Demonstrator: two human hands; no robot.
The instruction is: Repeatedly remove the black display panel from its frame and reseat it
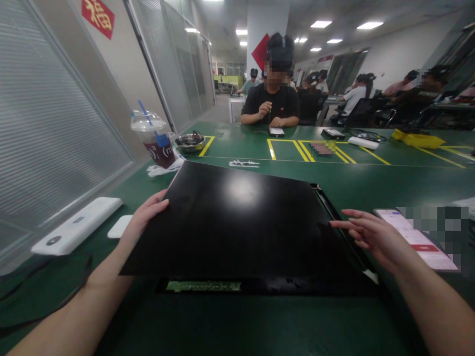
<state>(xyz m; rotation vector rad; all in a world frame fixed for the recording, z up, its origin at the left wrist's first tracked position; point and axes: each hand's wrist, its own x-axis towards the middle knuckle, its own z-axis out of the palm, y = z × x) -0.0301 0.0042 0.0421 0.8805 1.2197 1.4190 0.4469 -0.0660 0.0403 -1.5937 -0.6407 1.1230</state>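
A glossy black display panel (237, 222) is tilted up on its left side in front of me. My left hand (148, 210) grips its left edge, thumb on top and the other fingers mostly hidden beneath. Under the panel lies a thin black frame (334, 212) with a green circuit board strip (203, 286) showing along the near side. My right hand (374, 237) hovers by the right edge with its fingers apart. Its index fingertip reaches the panel's edge; whether it touches I cannot tell. A small white tab (370, 277) sits at the frame's near right corner.
Left on the green table are a white power bank-like device (77, 225), a drink cup (158, 138) and a metal bowl (190, 142). A lit phone (419, 242) lies right of my right hand. Across the table sits a person (272, 99) handling a small device.
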